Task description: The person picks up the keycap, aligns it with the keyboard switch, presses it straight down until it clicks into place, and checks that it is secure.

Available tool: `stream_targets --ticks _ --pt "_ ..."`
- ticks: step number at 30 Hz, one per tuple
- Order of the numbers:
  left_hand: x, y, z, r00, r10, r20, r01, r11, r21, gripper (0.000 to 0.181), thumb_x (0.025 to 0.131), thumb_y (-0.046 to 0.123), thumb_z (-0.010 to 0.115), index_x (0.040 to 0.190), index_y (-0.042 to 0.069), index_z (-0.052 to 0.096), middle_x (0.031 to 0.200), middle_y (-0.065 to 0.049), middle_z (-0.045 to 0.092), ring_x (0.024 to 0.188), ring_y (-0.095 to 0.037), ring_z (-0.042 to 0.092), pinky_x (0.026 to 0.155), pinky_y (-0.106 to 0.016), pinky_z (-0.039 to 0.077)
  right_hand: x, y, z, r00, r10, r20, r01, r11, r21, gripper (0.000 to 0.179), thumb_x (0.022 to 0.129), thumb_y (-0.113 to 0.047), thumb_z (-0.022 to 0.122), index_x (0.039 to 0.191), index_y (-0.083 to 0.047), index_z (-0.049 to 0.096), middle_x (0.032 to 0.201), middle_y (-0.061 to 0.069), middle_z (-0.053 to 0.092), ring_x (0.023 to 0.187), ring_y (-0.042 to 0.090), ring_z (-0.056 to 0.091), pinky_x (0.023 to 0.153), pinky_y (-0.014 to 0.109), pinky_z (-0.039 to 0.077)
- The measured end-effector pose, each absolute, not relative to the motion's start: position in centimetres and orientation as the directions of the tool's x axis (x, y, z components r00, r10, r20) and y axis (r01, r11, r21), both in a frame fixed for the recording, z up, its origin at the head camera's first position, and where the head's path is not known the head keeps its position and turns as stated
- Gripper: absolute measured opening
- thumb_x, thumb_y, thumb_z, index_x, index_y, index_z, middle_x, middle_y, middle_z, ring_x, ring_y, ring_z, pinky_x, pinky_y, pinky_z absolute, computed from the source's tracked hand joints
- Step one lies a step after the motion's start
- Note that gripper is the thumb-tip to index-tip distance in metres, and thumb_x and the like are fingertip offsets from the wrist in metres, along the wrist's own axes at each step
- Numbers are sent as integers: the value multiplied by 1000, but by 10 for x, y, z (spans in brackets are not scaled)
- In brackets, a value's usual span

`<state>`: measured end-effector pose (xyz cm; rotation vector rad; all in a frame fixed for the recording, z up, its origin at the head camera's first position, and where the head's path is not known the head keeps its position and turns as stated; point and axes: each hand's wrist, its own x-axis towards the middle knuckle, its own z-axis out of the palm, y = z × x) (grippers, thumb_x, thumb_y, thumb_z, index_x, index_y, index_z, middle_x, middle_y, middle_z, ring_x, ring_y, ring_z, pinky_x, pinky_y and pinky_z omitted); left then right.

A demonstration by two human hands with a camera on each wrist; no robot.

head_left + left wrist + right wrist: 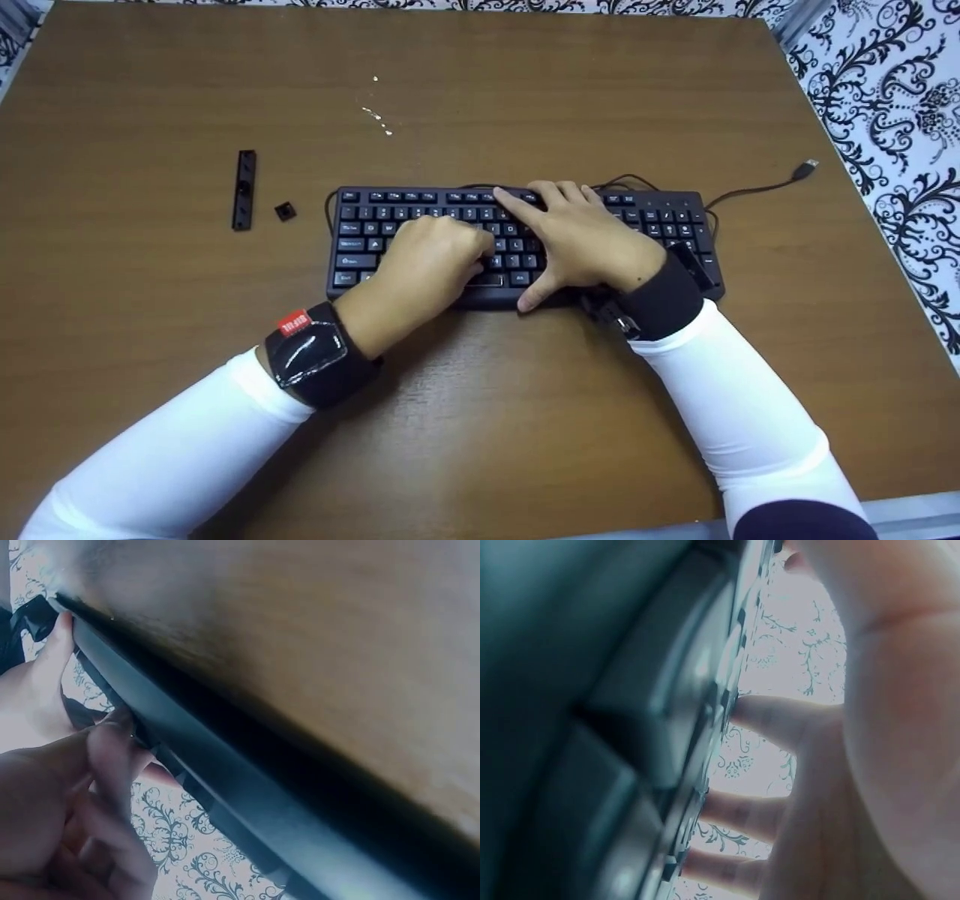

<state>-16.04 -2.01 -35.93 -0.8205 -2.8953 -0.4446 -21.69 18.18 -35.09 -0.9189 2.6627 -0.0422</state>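
Note:
A black computer keyboard lies on the wooden table in the head view. Over its middle keys is my left hand, fingers curled, with thumb and index fingertips down at one key. The left wrist view shows those fingertips meeting at the keyboard's key side; the key itself is mostly hidden. My right hand spreads across the keys right of the middle. Its thumb touches the front edge, and its straight fingers rest toward the back edge. Keys loom close and blurred in the right wrist view.
A long narrow black bar and a small square black keycap lie left of the keyboard. A cable with a USB plug runs out behind and to the right. Small pale marks dot the table farther back.

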Motion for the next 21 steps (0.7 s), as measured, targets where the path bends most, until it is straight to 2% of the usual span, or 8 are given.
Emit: stream_targets --ticks 5,8,10,16,21 --pt "-159 -13 -357 -840 519 160 537 836 111 13 86 2 67 90 10 76 88 -13 76 78 -37 72 70 -50 60 -216 181 -351 -743 -604 -288 -594 794 -132 139 51 -73 85 161 -30 11 160 20 24 147 43 24 120 66 16" --pt "-159 -13 -358 -831 530 166 546 835 68 19 84 -1 64 92 10 77 86 -14 75 77 -37 71 68 -51 60 -216 180 -351 -744 -605 -284 -595 793 -133 140 51 -73 84 161 -30 11 160 20 24 147 43 24 120 66 16" --pt "-158 -16 -360 -829 528 185 549 832 82 18 84 -1 64 90 11 77 85 -12 75 75 -36 71 65 -51 60 -216 180 -352 -742 -607 -284 -597 791 -133 139 51 -73 84 161 -30 11 160 20 25 146 43 25 120 66 16" --pt "-156 -34 -360 -820 497 284 560 800 216 5 87 13 72 89 15 76 86 -5 76 72 -29 72 60 -46 58 -216 180 -353 -739 -609 -288 -594 791 -148 139 52 -73 84 161 -30 10 159 19 25 146 42 25 120 66 15" --pt "-161 -64 -351 -849 424 316 507 822 259 9 87 15 74 96 15 76 94 -5 75 75 -25 72 60 -41 58 -217 182 -353 -742 -601 -298 -584 797 -153 139 52 -73 84 161 -32 8 160 18 25 146 43 24 120 67 14"
